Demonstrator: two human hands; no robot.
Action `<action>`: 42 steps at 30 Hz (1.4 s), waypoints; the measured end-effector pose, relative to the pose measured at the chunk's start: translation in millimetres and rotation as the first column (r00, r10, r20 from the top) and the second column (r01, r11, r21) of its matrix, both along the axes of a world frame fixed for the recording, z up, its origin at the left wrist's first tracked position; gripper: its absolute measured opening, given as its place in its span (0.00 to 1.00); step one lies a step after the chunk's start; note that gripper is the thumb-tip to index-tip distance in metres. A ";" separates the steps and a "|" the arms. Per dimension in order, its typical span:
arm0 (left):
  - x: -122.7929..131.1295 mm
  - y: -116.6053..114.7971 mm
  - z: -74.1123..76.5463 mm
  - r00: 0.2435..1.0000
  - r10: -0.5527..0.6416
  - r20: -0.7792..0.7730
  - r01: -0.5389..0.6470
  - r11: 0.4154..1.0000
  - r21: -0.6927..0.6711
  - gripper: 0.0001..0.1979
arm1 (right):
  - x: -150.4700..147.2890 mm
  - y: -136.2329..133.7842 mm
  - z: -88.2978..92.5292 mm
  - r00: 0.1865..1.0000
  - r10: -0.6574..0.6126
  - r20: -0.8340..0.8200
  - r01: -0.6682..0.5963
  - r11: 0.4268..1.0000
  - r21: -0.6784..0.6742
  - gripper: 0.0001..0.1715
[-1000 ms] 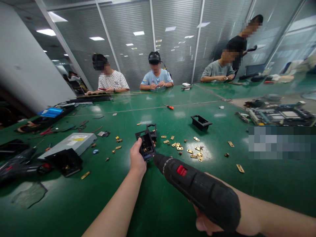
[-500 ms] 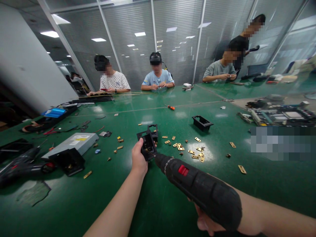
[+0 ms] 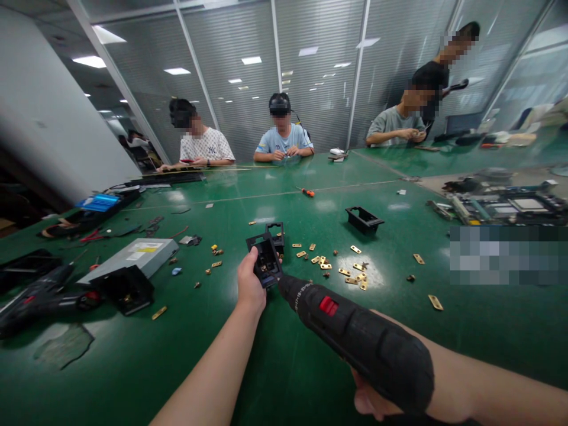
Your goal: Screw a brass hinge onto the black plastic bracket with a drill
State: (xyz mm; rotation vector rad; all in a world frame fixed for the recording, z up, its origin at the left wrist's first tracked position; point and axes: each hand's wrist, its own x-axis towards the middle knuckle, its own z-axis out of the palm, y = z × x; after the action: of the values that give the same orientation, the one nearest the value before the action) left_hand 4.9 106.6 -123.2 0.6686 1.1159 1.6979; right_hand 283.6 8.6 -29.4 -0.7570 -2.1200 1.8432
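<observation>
My left hand is closed on the side of a black plastic housing, tilted so its hollow inside faces me. My right hand grips a black cordless drill with a red switch on top, and the drill body hides most of its fingers. The drill's nose meets the near lower edge of the housing; the exact contact of the bit is hard to make out. Right behind the held housing stands another black housing. Small brass plates and brass screws lie scattered to the right.
A third housing stands farther right, and another leans at left near a silver drive box. A second drill lies at far left. An orange screwdriver and a circuit board are farther back. Several people sit or stand across the table.
Almost nothing differs. The drill and the held housing stay in the same place, with only a very slight shift of the view.
</observation>
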 end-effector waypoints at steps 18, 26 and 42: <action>1.9 0.4 0.4 1.000 0.012 0.021 -0.012 1.000 0.002 0.33 | 6.9 -5.9 -20.0 0.997 0.062 -0.041 -0.062 0.998 0.014 0.38; -1.5 0.8 -0.7 1.000 -0.014 0.004 0.014 1.000 -0.016 0.33 | 7.1 -4.5 -18.4 0.999 0.040 -0.015 -0.040 0.999 -0.021 0.38; 3.3 -0.7 1.5 1.000 0.000 0.021 0.000 1.000 0.012 0.34 | 13.7 -6.5 -29.5 0.998 0.034 -0.049 -0.034 0.999 0.003 0.17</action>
State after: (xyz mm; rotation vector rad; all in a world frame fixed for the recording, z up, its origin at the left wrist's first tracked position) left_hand 8.2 105.9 -121.7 0.6565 1.0923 1.7089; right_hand 297.3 2.1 -58.9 -0.6718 -2.1171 1.8568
